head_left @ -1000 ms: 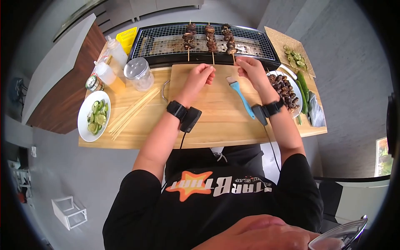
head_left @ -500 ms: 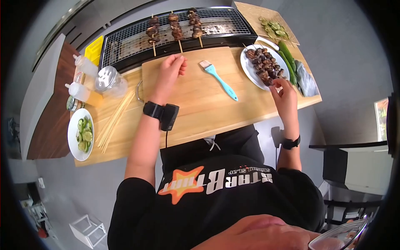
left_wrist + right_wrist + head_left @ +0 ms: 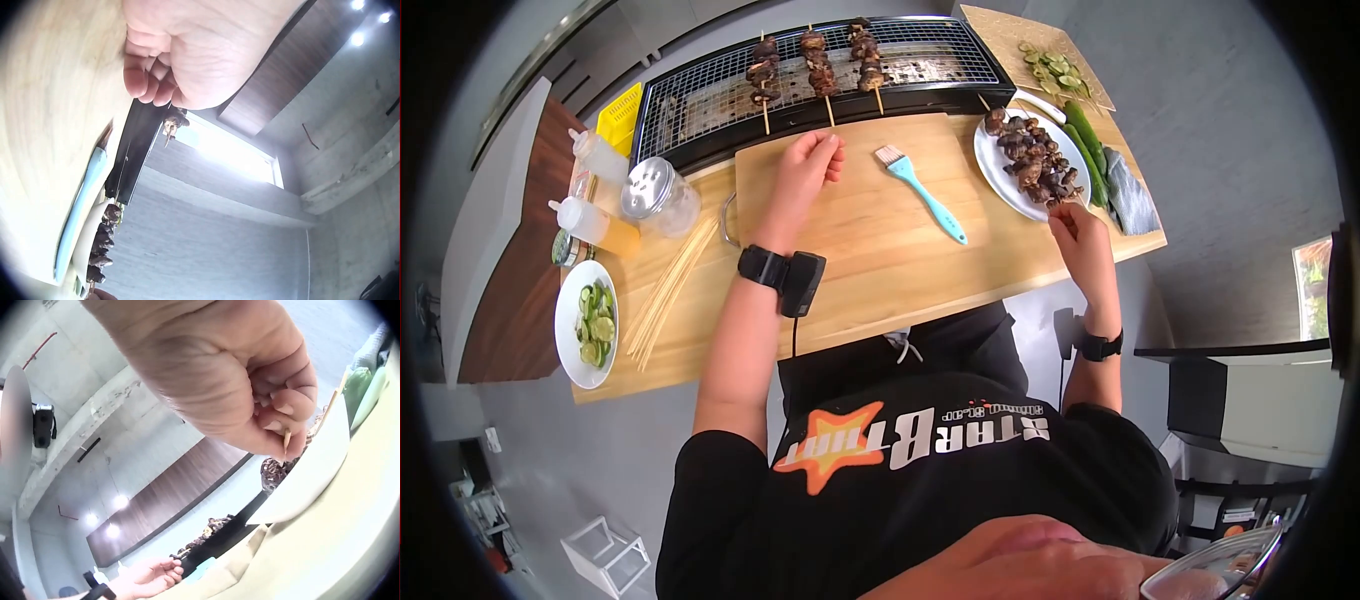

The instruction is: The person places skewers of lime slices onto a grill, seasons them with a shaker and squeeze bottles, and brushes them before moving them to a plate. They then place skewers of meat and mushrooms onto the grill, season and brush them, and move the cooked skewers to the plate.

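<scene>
On the right, my right hand [image 3: 1086, 245] pinches the stick end of a meat skewer [image 3: 287, 439] between thumb and fingers. Its dark pieces lie among other meat skewers [image 3: 1030, 150] on a white plate [image 3: 990, 172]. My left hand [image 3: 802, 178] rests over the far part of the wooden cutting board [image 3: 840, 240], fingers loosely curled with nothing seen in them. Just beyond its fingertips is the stick of the middle skewer [image 3: 818, 68], one of three on the black grill [image 3: 935, 55]. A blue basting brush [image 3: 927, 198] lies on the board between the hands.
At left stand squeeze bottles [image 3: 605, 232], a metal-lidded jar [image 3: 662, 205] and a white bowl [image 3: 570, 350] of sliced vegetables, beside bare bamboo sticks [image 3: 665, 300]. Cucumbers [image 3: 1085, 150] and a grey cloth [image 3: 1130, 195] lie right of the plate.
My right hand has left the stick of the right grill skewer, swung right and toward me, and now pinches a skewer at the plate. The left hand stays near the middle skewer.
</scene>
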`<action>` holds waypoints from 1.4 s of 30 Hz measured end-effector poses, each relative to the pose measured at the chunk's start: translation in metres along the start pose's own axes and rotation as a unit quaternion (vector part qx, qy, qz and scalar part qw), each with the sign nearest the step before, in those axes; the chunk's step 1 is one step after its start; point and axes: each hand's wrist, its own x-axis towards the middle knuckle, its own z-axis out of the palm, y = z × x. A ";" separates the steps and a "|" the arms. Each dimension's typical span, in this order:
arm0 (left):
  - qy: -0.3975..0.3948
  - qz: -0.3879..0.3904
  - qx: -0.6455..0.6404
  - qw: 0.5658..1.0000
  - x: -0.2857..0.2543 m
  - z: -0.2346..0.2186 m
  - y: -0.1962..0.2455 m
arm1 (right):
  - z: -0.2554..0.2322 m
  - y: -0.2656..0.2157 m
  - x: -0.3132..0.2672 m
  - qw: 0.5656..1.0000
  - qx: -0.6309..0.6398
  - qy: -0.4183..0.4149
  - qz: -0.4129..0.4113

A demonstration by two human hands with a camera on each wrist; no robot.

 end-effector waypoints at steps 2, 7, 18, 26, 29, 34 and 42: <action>-0.005 -0.002 0.006 1.000 0.001 0.001 -0.001 | 0.006 -0.002 0.008 0.997 0.069 -0.020 -0.019; 0.007 0.009 -0.004 1.000 -0.001 0.004 0.002 | 0.041 -0.039 0.058 0.977 0.197 -0.085 -0.012; -0.006 0.012 -0.020 1.000 -0.001 0.000 0.000 | 0.112 -0.071 0.186 0.971 0.201 -0.125 -0.033; -0.009 0.013 -0.019 1.000 0.001 -0.002 -0.004 | 0.110 -0.079 0.167 0.946 0.306 -0.102 -0.024; -0.004 0.013 -0.020 1.000 0.000 -0.001 -0.003 | 0.087 -0.069 0.130 0.949 0.280 -0.122 -0.071; 0.011 0.018 -0.013 1.000 -0.003 0.002 0.001 | 0.032 -0.043 0.048 0.994 0.085 0.013 -0.075; 0.013 0.017 0.012 1.000 -0.004 0.005 0.003 | -0.011 0.026 -0.006 0.983 -0.112 0.140 -0.030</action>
